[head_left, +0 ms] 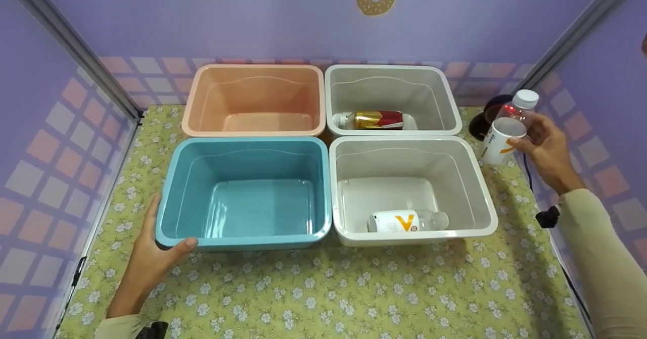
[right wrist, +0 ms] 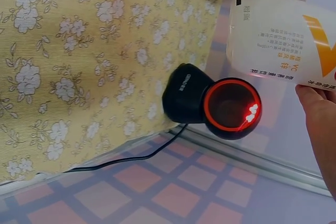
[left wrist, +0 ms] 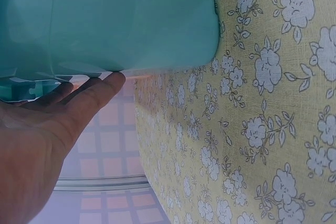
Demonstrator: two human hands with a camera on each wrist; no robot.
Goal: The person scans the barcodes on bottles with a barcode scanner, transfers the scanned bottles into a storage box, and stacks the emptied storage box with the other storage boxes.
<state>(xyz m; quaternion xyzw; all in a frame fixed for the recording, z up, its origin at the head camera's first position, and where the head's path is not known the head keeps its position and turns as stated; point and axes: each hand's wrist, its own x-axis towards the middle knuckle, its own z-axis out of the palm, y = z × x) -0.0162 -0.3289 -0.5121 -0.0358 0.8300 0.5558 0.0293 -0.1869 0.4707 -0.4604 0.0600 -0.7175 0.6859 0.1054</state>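
My right hand (head_left: 548, 149) holds a clear plastic bottle (head_left: 500, 139) with a white cap, white label and orange mark. The bottle is tilted, its label facing the black scanner (right wrist: 231, 106), whose round window glows red. A red light spot shows near the bottle's neck. At the near left corner of the blue bin (head_left: 242, 243), my left hand (head_left: 151, 258) rests with thumb and fingers spread. The left wrist view shows its fingers (left wrist: 100, 90) fairly straight against the bin's outer wall.
A similar bottle (head_left: 397, 222) lies in the near right white bin (head_left: 414, 139). The far right grey bin (head_left: 394, 67) holds a red and gold can (head_left: 379, 120) beside a clear bottle end (head_left: 343, 120). A peach bin (head_left: 255, 67) stands far left. Walls enclose the flowered table (head_left: 303, 298).
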